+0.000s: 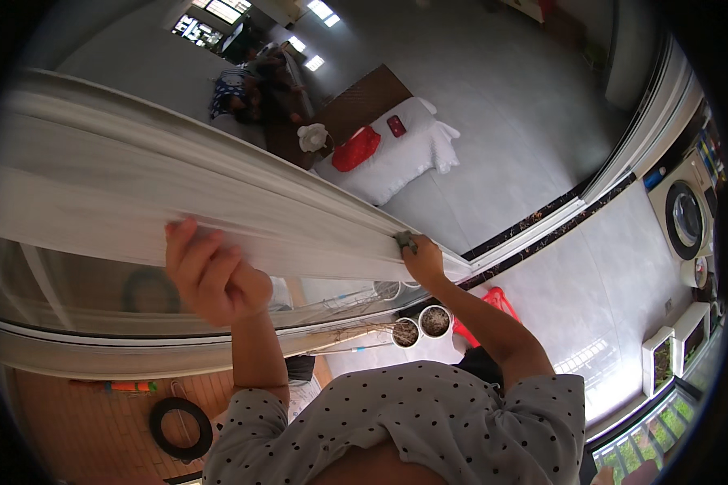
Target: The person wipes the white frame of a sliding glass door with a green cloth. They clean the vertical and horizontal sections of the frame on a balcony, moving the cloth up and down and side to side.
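Observation:
A long white door or window frame (pixel 299 234) runs slantwise across the view in front of me. My right hand (pixel 423 260) is closed on a small grey-green cloth (pixel 404 240) and presses it to the frame near its right end. My left hand (pixel 218 279) is raised against the frame's left part, palm side showing, fingers loosely bent and slightly apart. Nothing shows in that hand; whether its fingertips touch the frame I cannot tell. Below the frame, a glass pane (pixel 97 295) carries reflections.
Two white pots of soil (pixel 435 321) and a red stool (pixel 493 301) stand close by my right arm. A washing machine (pixel 678 220) is far right. Beyond the frame are a white-covered bench (pixel 404 166) and a person (pixel 239 93). A black tyre-like ring (pixel 155 428) is lower left.

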A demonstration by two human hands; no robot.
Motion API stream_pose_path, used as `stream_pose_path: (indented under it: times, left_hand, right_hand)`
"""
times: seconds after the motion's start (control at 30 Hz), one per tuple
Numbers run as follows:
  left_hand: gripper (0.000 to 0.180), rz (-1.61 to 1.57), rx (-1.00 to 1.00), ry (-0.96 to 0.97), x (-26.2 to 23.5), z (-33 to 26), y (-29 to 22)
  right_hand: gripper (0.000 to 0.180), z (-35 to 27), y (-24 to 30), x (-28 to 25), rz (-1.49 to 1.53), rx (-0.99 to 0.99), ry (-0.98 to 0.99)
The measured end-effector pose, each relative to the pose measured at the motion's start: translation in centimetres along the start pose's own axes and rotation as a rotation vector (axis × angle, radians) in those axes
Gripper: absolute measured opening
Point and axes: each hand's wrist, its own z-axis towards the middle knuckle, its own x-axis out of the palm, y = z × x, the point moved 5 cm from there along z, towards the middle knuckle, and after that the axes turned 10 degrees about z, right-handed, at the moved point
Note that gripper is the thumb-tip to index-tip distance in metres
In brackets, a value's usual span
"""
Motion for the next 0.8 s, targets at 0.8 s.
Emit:
stream_pose_path:
  times: [0.8]
  left_hand:
    - [0.019, 0.186, 0.022, 0.045, 0.7, 0.7, -0.9]
  right_hand:
    - [0.082, 12.6, 24.2, 7.3, 0.636, 0.016, 1.304]
